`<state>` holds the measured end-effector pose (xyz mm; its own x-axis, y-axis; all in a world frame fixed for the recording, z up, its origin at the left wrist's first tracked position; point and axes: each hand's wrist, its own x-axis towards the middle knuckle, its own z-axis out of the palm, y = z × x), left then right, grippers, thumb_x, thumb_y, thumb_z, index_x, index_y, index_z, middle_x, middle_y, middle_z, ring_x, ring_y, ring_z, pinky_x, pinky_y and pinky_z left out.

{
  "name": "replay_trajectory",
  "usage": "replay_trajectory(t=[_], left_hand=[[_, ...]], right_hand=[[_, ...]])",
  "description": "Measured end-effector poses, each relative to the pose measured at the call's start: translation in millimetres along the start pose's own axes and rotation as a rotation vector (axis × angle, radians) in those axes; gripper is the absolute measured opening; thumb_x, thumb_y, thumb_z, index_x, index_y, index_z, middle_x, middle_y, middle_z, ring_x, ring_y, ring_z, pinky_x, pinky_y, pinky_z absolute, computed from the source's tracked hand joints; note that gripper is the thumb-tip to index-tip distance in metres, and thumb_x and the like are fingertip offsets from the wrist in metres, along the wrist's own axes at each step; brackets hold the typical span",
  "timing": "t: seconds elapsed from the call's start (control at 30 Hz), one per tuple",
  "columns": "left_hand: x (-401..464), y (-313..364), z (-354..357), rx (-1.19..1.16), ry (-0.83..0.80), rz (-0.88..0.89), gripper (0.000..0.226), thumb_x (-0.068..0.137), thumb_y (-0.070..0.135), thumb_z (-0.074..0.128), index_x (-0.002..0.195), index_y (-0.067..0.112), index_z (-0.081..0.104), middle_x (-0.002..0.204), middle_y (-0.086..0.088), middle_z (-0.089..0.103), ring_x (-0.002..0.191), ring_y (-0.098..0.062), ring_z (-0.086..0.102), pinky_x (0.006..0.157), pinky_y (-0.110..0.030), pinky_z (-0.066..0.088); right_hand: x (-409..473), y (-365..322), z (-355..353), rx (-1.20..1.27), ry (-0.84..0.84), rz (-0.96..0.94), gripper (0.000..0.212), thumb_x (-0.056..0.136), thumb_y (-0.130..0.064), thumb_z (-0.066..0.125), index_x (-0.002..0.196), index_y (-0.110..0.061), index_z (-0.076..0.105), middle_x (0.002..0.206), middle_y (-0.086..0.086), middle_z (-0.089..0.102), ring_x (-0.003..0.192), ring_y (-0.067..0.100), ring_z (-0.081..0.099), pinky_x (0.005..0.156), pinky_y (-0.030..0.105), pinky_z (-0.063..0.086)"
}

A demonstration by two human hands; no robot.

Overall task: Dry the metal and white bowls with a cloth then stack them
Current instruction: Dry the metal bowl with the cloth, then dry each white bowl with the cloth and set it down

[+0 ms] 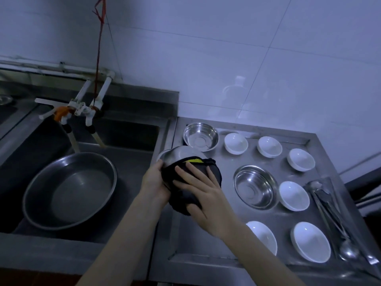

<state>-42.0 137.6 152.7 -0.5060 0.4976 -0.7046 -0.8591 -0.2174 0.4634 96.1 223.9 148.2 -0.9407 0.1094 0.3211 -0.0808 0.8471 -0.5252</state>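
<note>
My left hand [153, 179] grips the rim of a metal bowl [179, 153], tilted on its side above the counter's left edge. A dark cloth [190, 196] with a yellow patch wraps the bowl's outside, and my right hand [203, 195] presses flat on that cloth with fingers spread. Two more metal bowls stand upright on the steel counter [226, 168]: one at the back [200, 136], one in the middle [255, 186]. Several white bowls sit apart around them, such as one at the back [235, 143] and one at the front right [311, 241].
A deep sink on the left holds a large round metal basin [70, 190]. White taps [82, 109] hang over the sink, with a red string above. Tongs and spoons [329, 211] lie along the counter's right edge. A tiled wall stands behind.
</note>
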Motion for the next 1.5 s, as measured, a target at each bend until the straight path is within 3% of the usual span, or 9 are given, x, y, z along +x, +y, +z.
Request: replay_trajectory(t=[0.2, 0.3, 0.47, 0.83, 0.93, 1.07, 1.23, 1.37, 1.5], left_hand=[[38.1, -0.3, -22.7, -0.099, 0.058, -0.081, 0.038, 0.103, 0.03, 0.042, 0.117, 0.003, 0.064, 0.129, -0.026, 0.06, 0.121, -0.043, 0.055, 0.11, -0.054, 0.038], [56.4, -0.8, -31.1, -0.125, 0.045, -0.099, 0.038, 0.101, 0.027, 0.045, 0.125, 0.005, 0.064, 0.125, -0.023, 0.065, 0.118, -0.043, 0.059, 0.108, -0.057, 0.04], [67.2, -12.5, -22.9, 0.059, -0.007, -0.017, 0.037, 0.101, 0.03, 0.047, 0.127, 0.009, 0.063, 0.119, -0.014, 0.071, 0.112, -0.034, 0.064, 0.101, -0.048, 0.049], [89.4, -22.6, -23.2, 0.077, 0.063, 0.076, 0.037, 0.096, 0.034, 0.054, 0.127, 0.015, 0.059, 0.129, -0.01, 0.063, 0.115, -0.031, 0.062, 0.083, -0.042, 0.055], [80.6, -27.5, -22.0, 0.314, -0.001, 0.211, 0.021, 0.091, 0.022, 0.058, 0.112, 0.022, 0.062, 0.114, -0.006, 0.066, 0.106, -0.027, 0.064, 0.079, -0.038, 0.052], [58.4, -41.9, -36.2, 0.767, -0.168, 0.381, 0.04, 0.089, 0.006, 0.056, 0.118, 0.034, 0.055, 0.106, 0.001, 0.064, 0.093, -0.018, 0.062, 0.069, -0.033, 0.056], [45.9, -77.1, -74.3, 1.238, -0.488, 0.535, 0.039, 0.094, 0.018, 0.058, 0.129, 0.034, 0.052, 0.108, 0.003, 0.066, 0.095, -0.01, 0.064, 0.082, -0.028, 0.051], [42.8, -104.8, -92.5, 1.459, -0.524, 0.699, 0.032, 0.094, 0.016, 0.05, 0.118, 0.037, 0.049, 0.108, 0.004, 0.066, 0.102, -0.014, 0.058, 0.086, -0.03, 0.048], [49.8, -132.5, -109.6, 1.81, -0.552, 0.909, 0.04, 0.088, 0.025, 0.042, 0.126, 0.026, 0.054, 0.105, -0.007, 0.067, 0.086, -0.03, 0.064, 0.066, -0.036, 0.055]], right_hand=[[-42.9, 16.3, 8.3, 0.096, 0.047, 0.101, 0.059, 0.074, -0.011, 0.044, 0.132, -0.014, 0.057, 0.153, -0.007, 0.037, 0.146, 0.019, 0.024, 0.117, 0.047, 0.022], [-50.5, 28.3, 6.4, 0.405, 0.223, 0.487, 0.054, 0.078, -0.013, 0.043, 0.126, -0.027, 0.062, 0.141, -0.015, 0.051, 0.138, 0.011, 0.038, 0.113, 0.03, 0.03], [-20.2, 44.1, -3.3, 0.763, 0.417, 0.974, 0.026, 0.085, -0.012, 0.047, 0.077, -0.028, 0.065, 0.072, -0.014, 0.064, 0.084, 0.022, 0.057, 0.078, 0.037, 0.044], [-38.6, 24.4, 13.1, 0.879, 0.313, 1.185, 0.025, 0.072, -0.032, 0.056, 0.083, -0.016, 0.072, 0.08, -0.001, 0.066, 0.084, 0.013, 0.06, 0.077, 0.031, 0.043], [-34.2, 35.8, 2.6, 1.101, 0.532, 1.271, 0.038, 0.072, -0.036, 0.059, 0.097, -0.009, 0.071, 0.095, 0.01, 0.07, 0.096, 0.022, 0.063, 0.086, 0.034, 0.043], [-41.6, 53.0, -29.3, 1.008, 0.744, 1.232, 0.021, 0.084, -0.027, 0.051, 0.086, -0.017, 0.07, 0.082, 0.002, 0.072, 0.083, 0.015, 0.067, 0.07, 0.024, 0.05], [-59.2, 71.3, -48.6, 0.618, 0.628, 1.255, 0.014, 0.089, -0.019, 0.051, 0.084, -0.017, 0.064, 0.09, 0.004, 0.061, 0.09, 0.019, 0.054, 0.079, 0.033, 0.041], [-65.1, 85.1, -48.7, 0.554, 0.539, 1.265, 0.015, 0.092, -0.016, 0.049, 0.082, -0.015, 0.059, 0.085, 0.003, 0.057, 0.086, 0.018, 0.049, 0.072, 0.03, 0.039], [-64.1, 94.4, -44.6, 0.56, 0.476, 1.222, 0.019, 0.092, -0.014, 0.049, 0.076, -0.019, 0.057, 0.079, -0.003, 0.054, 0.077, 0.011, 0.048, 0.072, 0.03, 0.037]])
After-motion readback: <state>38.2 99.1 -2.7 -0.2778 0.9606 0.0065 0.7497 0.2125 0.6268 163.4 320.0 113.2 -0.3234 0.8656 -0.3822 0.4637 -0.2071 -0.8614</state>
